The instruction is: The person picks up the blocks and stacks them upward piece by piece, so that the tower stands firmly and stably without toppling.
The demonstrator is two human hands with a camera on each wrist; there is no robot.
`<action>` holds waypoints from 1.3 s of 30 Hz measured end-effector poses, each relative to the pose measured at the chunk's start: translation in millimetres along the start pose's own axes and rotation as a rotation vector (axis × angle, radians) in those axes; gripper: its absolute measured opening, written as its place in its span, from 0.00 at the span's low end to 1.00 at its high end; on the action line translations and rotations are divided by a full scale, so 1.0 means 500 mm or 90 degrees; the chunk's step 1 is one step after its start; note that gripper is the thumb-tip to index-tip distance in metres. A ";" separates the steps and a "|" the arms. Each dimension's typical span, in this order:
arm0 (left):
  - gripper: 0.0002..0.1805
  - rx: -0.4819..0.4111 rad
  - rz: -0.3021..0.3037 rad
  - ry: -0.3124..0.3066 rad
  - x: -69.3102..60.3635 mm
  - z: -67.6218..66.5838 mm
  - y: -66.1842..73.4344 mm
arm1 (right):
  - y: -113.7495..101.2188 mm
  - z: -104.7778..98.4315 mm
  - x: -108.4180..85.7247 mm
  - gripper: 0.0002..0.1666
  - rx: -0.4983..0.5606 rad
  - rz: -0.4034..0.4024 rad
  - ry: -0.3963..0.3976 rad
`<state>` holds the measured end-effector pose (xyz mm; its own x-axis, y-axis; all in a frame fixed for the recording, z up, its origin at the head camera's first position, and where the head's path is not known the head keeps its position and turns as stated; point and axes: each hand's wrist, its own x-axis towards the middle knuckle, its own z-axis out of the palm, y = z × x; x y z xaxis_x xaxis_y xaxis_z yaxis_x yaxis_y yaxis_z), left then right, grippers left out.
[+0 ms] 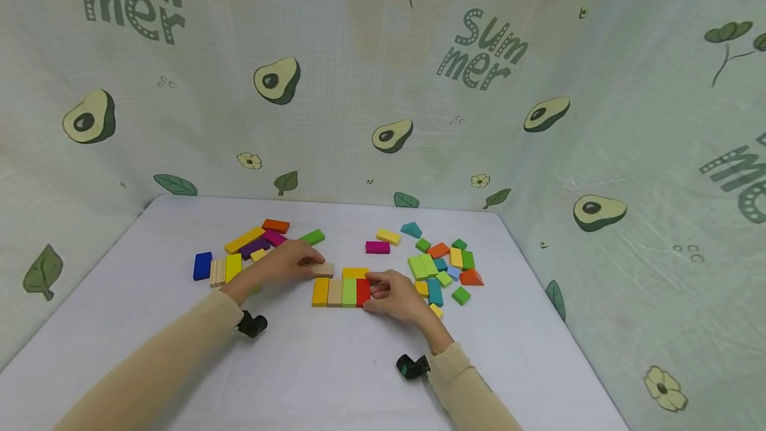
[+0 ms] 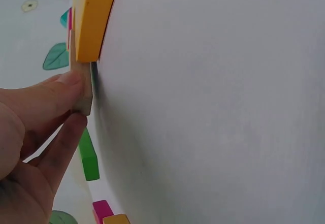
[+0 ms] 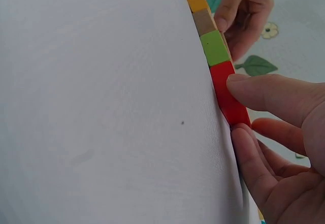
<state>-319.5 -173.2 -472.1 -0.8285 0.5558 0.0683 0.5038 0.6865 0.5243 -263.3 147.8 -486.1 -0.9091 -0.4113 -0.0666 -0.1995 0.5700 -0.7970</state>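
Near the middle of the table, my left hand [image 1: 281,263] pinches a plain wooden block [image 1: 324,270] between thumb and fingers. In the left wrist view, this block [image 2: 84,94] lies against the orange block [image 2: 96,21]. Side by side in front of it stand an orange block [image 1: 320,292], a plain wooden one [image 1: 335,292], a light green one [image 1: 350,292] and a red block [image 1: 362,291]. Behind their right half is a yellow block [image 1: 355,273]. At the row's right end, my right hand [image 1: 397,296] holds the red block, thumb on its face and fingers at its outer side.
Loose blocks lie to the left, among them a blue block [image 1: 203,266] and a purple block [image 1: 255,248]. Several small coloured blocks cluster on the right, including a teal one [image 1: 435,292]. A magenta block [image 1: 378,247] sits behind the row. Printed cloth [image 1: 335,85] hangs around the table.
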 end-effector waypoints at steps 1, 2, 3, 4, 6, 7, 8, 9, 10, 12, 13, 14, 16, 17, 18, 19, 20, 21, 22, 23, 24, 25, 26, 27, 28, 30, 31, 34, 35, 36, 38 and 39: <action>0.15 -0.001 0.000 -0.007 0.001 0.003 0.000 | 0.000 0.000 0.000 0.38 0.001 0.000 -0.001; 0.15 -0.004 0.002 -0.013 0.002 0.006 0.001 | 0.000 0.001 0.000 0.38 0.003 0.000 -0.002; 0.15 -0.007 0.002 -0.018 0.002 0.008 0.002 | 0.000 0.001 0.000 0.38 0.004 0.000 -0.002; 0.15 -0.007 -0.002 -0.022 0.001 0.008 0.004 | 0.000 0.001 0.000 0.38 0.005 0.000 -0.003; 0.16 -0.004 -0.007 -0.028 -0.001 0.009 0.009 | 0.001 0.002 0.001 0.38 0.005 -0.001 -0.003; 0.17 -0.003 -0.007 -0.030 -0.003 0.009 0.012 | 0.001 0.002 0.001 0.38 0.005 -0.001 -0.003; 0.17 -0.002 -0.006 -0.032 -0.004 0.009 0.014 | 0.001 0.002 0.001 0.38 0.003 -0.001 -0.002; 0.18 -0.003 -0.006 -0.034 -0.005 0.009 0.017 | 0.001 0.001 0.001 0.38 0.001 0.000 -0.002; 0.18 -0.002 -0.006 -0.035 -0.006 0.010 0.018 | 0.001 0.001 0.001 0.38 0.000 0.000 -0.001; 0.18 -0.002 -0.003 -0.037 -0.005 0.011 0.020 | 0.001 0.000 0.001 0.38 -0.003 0.001 0.001; 0.18 -0.001 -0.002 -0.038 -0.005 0.013 0.021 | 0.001 0.000 0.001 0.38 -0.003 0.001 0.001; 0.18 -0.002 -0.001 -0.039 -0.004 0.014 0.021 | 0.001 0.000 0.001 0.38 -0.003 0.002 0.001; 0.19 -0.002 0.000 -0.040 -0.004 0.016 0.021 | 0.001 0.000 0.000 0.38 -0.001 0.003 0.001; 0.19 -0.001 0.002 -0.040 -0.004 0.017 0.021 | 0.001 0.000 0.000 0.38 -0.001 0.003 0.001; 0.19 -0.002 0.003 -0.040 -0.004 0.018 0.022 | 0.001 0.000 0.000 0.38 0.000 0.003 0.000; 0.19 -0.001 0.006 -0.039 -0.004 0.019 0.022 | 0.001 0.000 0.000 0.38 0.000 0.003 0.000; 0.19 -0.001 0.008 -0.039 -0.004 0.020 0.023 | 0.001 0.000 0.000 0.38 0.000 0.004 0.000; 0.19 -0.002 0.010 -0.039 -0.004 0.021 0.023 | 0.001 0.000 0.000 0.38 -0.001 0.004 0.000; 0.19 -0.001 0.012 -0.038 -0.004 0.022 0.023 | 0.001 0.000 0.000 0.38 -0.001 0.003 0.000; 0.19 -0.001 0.013 -0.037 -0.004 0.022 0.024 | 0.001 0.000 0.000 0.38 -0.003 0.003 0.000; 0.19 -0.001 0.012 -0.036 -0.004 0.023 0.024 | 0.001 0.001 0.000 0.38 -0.003 0.003 0.000; 0.19 -0.002 0.012 -0.035 -0.004 0.023 0.024 | 0.000 0.001 0.000 0.38 -0.003 0.003 -0.001; 0.19 -0.003 0.011 -0.035 -0.005 0.023 0.025 | 0.000 0.001 0.001 0.38 -0.005 0.003 -0.001; 0.19 -0.004 0.011 -0.034 -0.005 0.023 0.025 | 0.000 0.001 0.001 0.38 -0.005 0.003 -0.001; 0.19 -0.002 0.015 -0.033 -0.004 0.023 0.025 | 0.000 0.001 0.001 0.38 -0.005 0.004 -0.001; 0.19 -0.007 0.016 -0.032 -0.004 0.023 0.026 | 0.000 0.000 0.001 0.38 -0.003 0.005 0.000; 0.19 -0.007 0.019 -0.031 -0.004 0.023 0.026 | 0.000 0.000 0.001 0.38 -0.003 0.005 0.000; 0.19 -0.006 0.028 -0.028 -0.003 0.025 0.024 | 0.000 0.000 0.001 0.38 -0.003 0.007 0.002; 0.19 -0.008 0.026 -0.028 -0.003 0.026 0.024 | 0.001 0.000 0.001 0.38 -0.003 0.008 0.003; 0.19 -0.008 0.027 -0.028 -0.002 0.027 0.023 | 0.001 0.000 0.001 0.38 -0.004 0.009 0.003; 0.19 -0.007 0.028 -0.028 -0.001 0.028 0.022 | 0.002 0.000 0.001 0.38 -0.004 0.010 0.003; 0.19 -0.005 0.032 -0.028 -0.001 0.029 0.022 | 0.003 0.001 0.001 0.38 -0.005 0.011 0.003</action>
<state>-310.1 -158.8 -478.7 -0.7906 0.6096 0.0580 0.5424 0.6532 0.5283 -264.1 148.1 -487.6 -0.9140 -0.3983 -0.0769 -0.1870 0.5818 -0.7916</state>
